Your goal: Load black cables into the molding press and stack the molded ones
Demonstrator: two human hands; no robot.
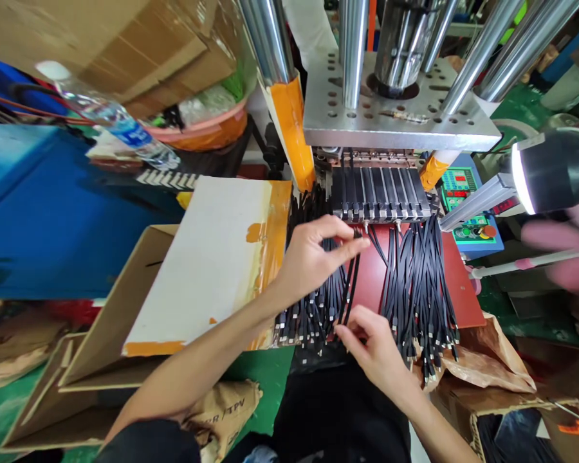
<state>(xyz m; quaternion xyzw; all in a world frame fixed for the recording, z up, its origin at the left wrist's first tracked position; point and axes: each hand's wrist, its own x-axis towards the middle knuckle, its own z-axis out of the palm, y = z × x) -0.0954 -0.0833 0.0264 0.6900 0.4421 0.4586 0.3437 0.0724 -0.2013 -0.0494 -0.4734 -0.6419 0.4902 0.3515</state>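
Between my two hands a pair of flat black cables (352, 281) is stretched. My left hand (321, 249) pinches their upper ends just below the machine's mold. Lower down, the fingers of my right hand (369, 341) close round the same cables near their plugs. Above sits the black mold block (383, 190), with several cables lying across its slots. A thick bundle of black cables (415, 283) hangs at the right over the red board (369, 263). Another bundle of cables (318, 302) lies at the left, partly covered by my left hand and forearm.
Over the mold stands a steel press plate (400, 138) on chrome columns. A lamp (552, 170) and a green control panel (466, 202) are at the right, near a pink fan (567, 251). A white board (197, 263) lies left, beside a blue bin (38, 212). A cardboard box (463, 399) stands lower right.
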